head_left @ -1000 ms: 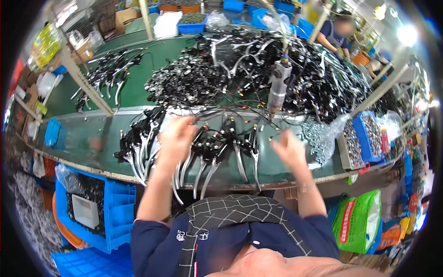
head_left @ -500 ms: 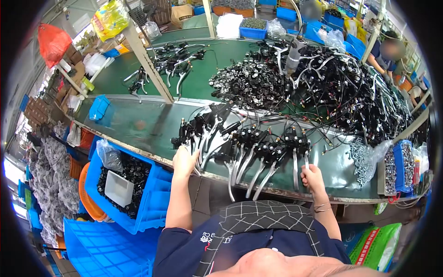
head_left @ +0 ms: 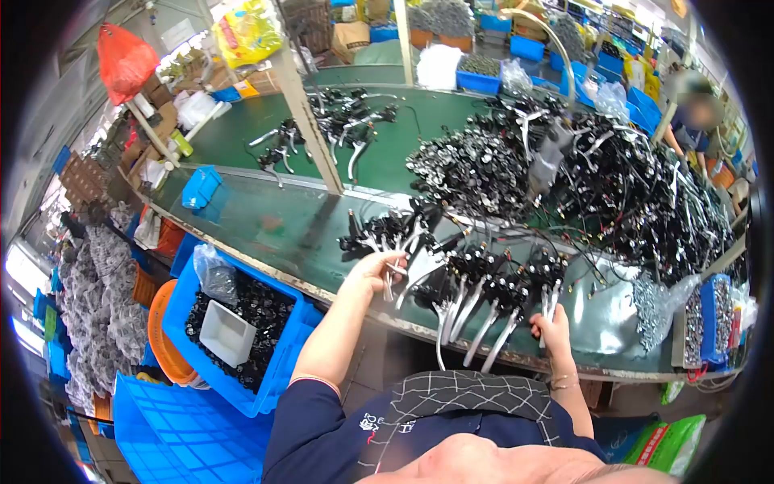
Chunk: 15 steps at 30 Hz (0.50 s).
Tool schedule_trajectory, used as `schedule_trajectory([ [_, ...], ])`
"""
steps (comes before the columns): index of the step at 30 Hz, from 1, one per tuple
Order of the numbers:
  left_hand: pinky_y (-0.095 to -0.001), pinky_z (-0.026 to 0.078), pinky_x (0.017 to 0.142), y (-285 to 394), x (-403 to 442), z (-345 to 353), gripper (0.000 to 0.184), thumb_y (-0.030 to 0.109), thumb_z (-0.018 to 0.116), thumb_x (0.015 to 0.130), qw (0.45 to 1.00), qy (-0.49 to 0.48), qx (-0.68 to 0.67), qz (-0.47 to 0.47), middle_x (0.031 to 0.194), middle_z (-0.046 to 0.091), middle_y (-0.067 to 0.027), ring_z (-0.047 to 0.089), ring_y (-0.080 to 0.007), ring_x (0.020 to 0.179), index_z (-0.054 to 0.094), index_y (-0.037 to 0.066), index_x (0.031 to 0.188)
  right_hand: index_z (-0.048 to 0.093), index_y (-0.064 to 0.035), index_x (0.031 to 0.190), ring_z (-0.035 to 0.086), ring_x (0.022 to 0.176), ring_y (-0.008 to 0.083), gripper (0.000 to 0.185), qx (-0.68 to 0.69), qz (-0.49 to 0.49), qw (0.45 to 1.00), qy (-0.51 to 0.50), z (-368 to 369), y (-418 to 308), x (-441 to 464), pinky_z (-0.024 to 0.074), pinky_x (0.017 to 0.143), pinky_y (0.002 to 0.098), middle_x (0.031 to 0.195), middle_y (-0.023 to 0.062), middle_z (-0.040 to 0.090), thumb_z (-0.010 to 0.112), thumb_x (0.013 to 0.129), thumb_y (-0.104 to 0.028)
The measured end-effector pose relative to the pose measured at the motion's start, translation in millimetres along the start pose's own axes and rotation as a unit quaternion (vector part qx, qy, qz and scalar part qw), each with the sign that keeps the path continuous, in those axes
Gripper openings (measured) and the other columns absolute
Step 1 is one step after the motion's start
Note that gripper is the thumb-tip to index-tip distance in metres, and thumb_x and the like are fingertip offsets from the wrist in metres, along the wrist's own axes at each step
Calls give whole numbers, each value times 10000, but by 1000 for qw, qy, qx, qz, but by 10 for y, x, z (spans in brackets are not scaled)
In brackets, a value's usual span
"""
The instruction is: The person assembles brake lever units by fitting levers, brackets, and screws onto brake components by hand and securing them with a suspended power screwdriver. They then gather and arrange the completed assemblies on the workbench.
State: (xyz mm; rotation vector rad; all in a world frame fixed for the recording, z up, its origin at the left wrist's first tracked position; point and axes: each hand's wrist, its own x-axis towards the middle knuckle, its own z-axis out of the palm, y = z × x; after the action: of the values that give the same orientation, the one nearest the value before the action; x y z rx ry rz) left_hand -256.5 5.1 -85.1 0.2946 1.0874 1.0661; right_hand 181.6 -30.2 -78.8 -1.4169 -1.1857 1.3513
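My left hand point(head_left: 377, 270) is closed around the silver blades of some brake levers point(head_left: 389, 234) with black clamp bodies. They are at the left end of a row along the bench's front edge. My right hand point(head_left: 553, 331) grips silver brake lever blades point(head_left: 551, 297) at the right end of that row; two blades stand close together above the fingers. Between my hands, several more brake levers point(head_left: 482, 327) lie side by side, black bodies away from me and silver blades pointing towards me over the edge.
Behind the row rises a large heap of brake levers point(head_left: 645, 185) with cables, beside small metal clamps point(head_left: 459, 169). Screws point(head_left: 647, 310) lie at right near a blue bin point(head_left: 716, 319). A metal post point(head_left: 310, 121) stands on the bench. A blue crate point(head_left: 266, 363) holds black parts. Another person point(head_left: 693, 121) is at far right.
The camera view has shifted, so the bench appears further right and lower. Relative to the row, my left hand has moved forward and right. My right hand has brought its lever left, against a neighbouring one.
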Motion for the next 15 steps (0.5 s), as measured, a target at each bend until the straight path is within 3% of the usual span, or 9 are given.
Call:
schedule_trajectory([
  [3, -237, 410, 475, 111, -116, -66, 293, 73, 689, 719, 1000, -20, 1, -11, 653, 567, -42, 511, -110, 521, 603, -33, 978, 404, 8, 946, 540, 499, 132, 230, -5, -6, 1000, -6, -26, -8, -16, 444, 450, 238, 714, 121, 594, 506, 740, 17],
  [5, -238, 403, 467, 160, -253, -147, 268, 59, 689, 688, 985, 22, 153, 77, 624, 554, -45, 515, -115, 517, 602, -19, 929, 398, 3, 947, 540, 502, 133, 241, 15, -3, 1000, -19, -46, -37, -41, 445, 449, 239, 718, 121, 592, 528, 744, 13],
  [7, -239, 403, 466, 339, -698, 177, 224, 64, 699, 663, 979, 24, 154, 132, 608, 545, -42, 519, -120, 512, 595, 13, 855, 389, 3, 961, 544, 507, 145, 275, 24, -5, 999, -36, -105, -3, -27, 452, 454, 247, 728, 134, 586, 547, 737, 20],
  [9, -245, 403, 459, 496, -633, 277, 193, 88, 713, 664, 969, -25, 145, 199, 616, 548, -32, 514, -117, 505, 583, 38, 797, 373, 12, 958, 546, 521, 148, 264, 34, 1, 999, -40, -111, -5, -19, 455, 457, 248, 755, 153, 589, 497, 727, 43],
  [11, -248, 402, 454, 763, -496, 438, 189, 96, 713, 674, 970, -78, 130, 192, 617, 548, -27, 512, -117, 504, 586, 35, 799, 365, 11, 970, 549, 528, 152, 281, 38, 1, 998, -43, -114, -8, -24, 459, 460, 252, 767, 157, 587, 495, 723, 48],
  [15, -257, 403, 445, 1364, 585, 462, 125, 78, 689, 706, 988, -57, 55, 136, 614, 552, -31, 513, -123, 503, 585, 23, 749, 358, 12, 984, 554, 535, 157, 300, 52, 11, 998, -41, -124, -20, -43, 463, 461, 256, 782, 162, 586, 494, 720, 53],
])
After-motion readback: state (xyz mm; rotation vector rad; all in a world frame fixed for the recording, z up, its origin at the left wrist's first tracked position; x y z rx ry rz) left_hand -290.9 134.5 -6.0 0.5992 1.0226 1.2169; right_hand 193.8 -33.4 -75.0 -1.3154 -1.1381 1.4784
